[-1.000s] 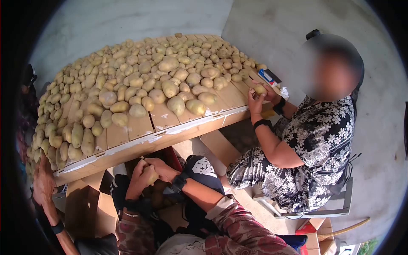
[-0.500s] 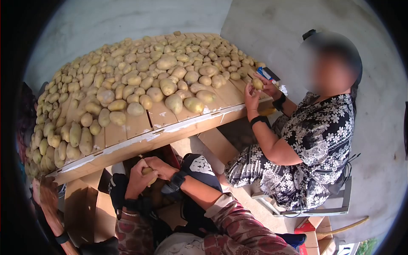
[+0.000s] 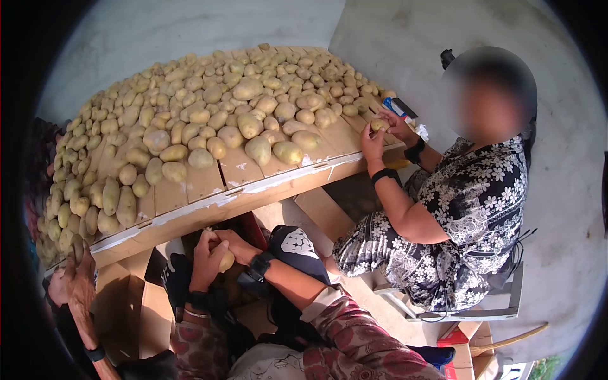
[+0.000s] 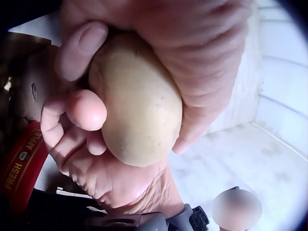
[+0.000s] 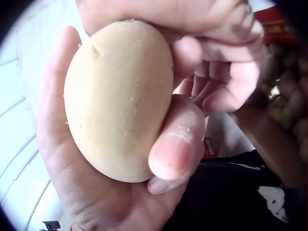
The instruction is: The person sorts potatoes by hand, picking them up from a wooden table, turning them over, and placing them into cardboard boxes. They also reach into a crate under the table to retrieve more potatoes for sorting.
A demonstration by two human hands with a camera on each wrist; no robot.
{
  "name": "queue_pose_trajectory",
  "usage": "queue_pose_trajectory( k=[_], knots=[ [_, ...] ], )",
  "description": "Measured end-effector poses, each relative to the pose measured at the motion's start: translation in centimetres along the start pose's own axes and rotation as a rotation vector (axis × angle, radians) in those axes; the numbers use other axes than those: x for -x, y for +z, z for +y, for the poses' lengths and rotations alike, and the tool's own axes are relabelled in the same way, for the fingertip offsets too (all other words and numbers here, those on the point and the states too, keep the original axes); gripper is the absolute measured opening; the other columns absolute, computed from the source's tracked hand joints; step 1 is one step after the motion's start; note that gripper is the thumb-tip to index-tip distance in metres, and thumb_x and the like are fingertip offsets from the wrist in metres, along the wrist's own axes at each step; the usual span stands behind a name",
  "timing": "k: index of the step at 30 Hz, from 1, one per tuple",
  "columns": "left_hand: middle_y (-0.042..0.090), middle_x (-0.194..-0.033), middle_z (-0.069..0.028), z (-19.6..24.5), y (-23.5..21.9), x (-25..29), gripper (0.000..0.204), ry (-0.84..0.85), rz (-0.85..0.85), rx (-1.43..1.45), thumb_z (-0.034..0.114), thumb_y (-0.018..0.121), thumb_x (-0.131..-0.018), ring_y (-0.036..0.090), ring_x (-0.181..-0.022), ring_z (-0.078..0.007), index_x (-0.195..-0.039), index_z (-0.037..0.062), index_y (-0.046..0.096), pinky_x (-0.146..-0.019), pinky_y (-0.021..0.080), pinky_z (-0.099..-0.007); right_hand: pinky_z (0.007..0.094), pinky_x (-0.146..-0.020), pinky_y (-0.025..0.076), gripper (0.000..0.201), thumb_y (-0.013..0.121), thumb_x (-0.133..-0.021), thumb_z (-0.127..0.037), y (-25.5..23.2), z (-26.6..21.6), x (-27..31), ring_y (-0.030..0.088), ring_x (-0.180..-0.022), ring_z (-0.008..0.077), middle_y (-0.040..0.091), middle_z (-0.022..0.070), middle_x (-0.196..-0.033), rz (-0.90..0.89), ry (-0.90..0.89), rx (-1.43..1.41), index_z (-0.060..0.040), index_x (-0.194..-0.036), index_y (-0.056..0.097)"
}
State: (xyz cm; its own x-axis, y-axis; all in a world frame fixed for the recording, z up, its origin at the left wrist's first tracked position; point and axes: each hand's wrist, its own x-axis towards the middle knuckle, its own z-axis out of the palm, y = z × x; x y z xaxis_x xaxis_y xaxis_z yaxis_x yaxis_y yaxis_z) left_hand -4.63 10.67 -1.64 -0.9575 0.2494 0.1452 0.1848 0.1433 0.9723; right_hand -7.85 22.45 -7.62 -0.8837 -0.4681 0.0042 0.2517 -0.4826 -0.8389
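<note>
Low in front of my body in the head view, my left hand and right hand meet around a pale yellow potato. The left wrist view shows the potato cupped against the palm of my left hand. Curled fingers of my right hand bear on the potato's side and top in the right wrist view. The potato's skin is smooth with small specks, and part of it is hidden by the hands.
Many potatoes cover a cardboard-topped table. On the right a seated person handles a potato. Another person's hand holds a potato at the left table edge. A cardboard box stands below.
My hands stay together low, showing more of the potato now than half a second ago. The hand at far left drew back from the pile and now shows a potato in its fingers.
</note>
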Motion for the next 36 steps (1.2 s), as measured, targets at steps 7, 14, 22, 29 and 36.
queue_pose_trajectory(
  k=[7,14,22,29,36],
  knots=[
    [0.050,-0.070,-0.0042,-5.1,-0.7,-1.8,0.024,-0.033,0.385,0.134,0.019,0.052,-0.091,0.044,-0.067,-0.0119,-0.075,0.0006,0.048,-0.062,0.039,-0.0303,0.0268,-0.072,0.047,0.032,0.040,-0.095,-0.027,2.5,-0.9,-0.5,0.058,-0.087,0.0121,0.061,0.0053,-0.100,0.181,0.227,-0.057,-0.0033,-0.107,0.057],
    [0.049,-0.075,0.0015,-5.4,-0.7,-2.3,0.012,-0.093,0.326,0.257,0.011,0.052,-0.089,0.043,-0.071,-0.0067,-0.080,0.0022,0.053,-0.065,0.038,-0.0221,0.0283,-0.077,0.045,0.038,0.037,-0.094,-0.033,2.8,1.2,-0.7,0.057,-0.090,0.0148,0.060,0.0073,-0.100,0.261,0.093,0.100,-0.0040,-0.108,0.058],
    [0.051,-0.077,0.0009,-4.9,-0.7,-2.7,0.010,-0.125,0.330,0.286,0.010,0.052,-0.088,0.045,-0.072,-0.0069,-0.083,0.0023,0.054,-0.067,0.039,-0.0217,0.0264,-0.077,0.043,0.035,0.038,-0.095,-0.026,3.5,-0.2,-0.9,0.053,-0.087,0.0113,0.061,0.0062,-0.097,0.295,-0.011,0.153,0.0014,-0.105,0.058],
    [0.053,-0.075,-0.0067,-5.2,-0.1,-2.8,0.016,-0.044,0.340,0.087,0.013,0.047,-0.090,0.049,-0.072,-0.0147,-0.083,-0.0002,0.053,-0.069,0.041,-0.0284,0.0261,-0.081,0.042,0.032,0.037,-0.098,-0.028,2.3,2.0,-2.3,0.052,-0.089,0.0126,0.057,0.0045,-0.093,0.409,-0.084,0.196,-0.0025,-0.100,0.056],
    [0.047,-0.096,-0.0120,-4.1,-1.3,-2.5,0.024,-0.052,-0.028,-0.039,0.022,0.041,-0.095,0.046,-0.096,-0.0214,-0.100,-0.0002,0.046,-0.088,0.036,-0.0316,0.0310,-0.080,0.045,0.036,0.035,-0.096,-0.042,3.1,-0.5,-1.7,0.054,-0.092,0.0159,0.054,0.0041,-0.097,0.376,0.240,-0.164,-0.0115,-0.103,0.052]
  ],
)
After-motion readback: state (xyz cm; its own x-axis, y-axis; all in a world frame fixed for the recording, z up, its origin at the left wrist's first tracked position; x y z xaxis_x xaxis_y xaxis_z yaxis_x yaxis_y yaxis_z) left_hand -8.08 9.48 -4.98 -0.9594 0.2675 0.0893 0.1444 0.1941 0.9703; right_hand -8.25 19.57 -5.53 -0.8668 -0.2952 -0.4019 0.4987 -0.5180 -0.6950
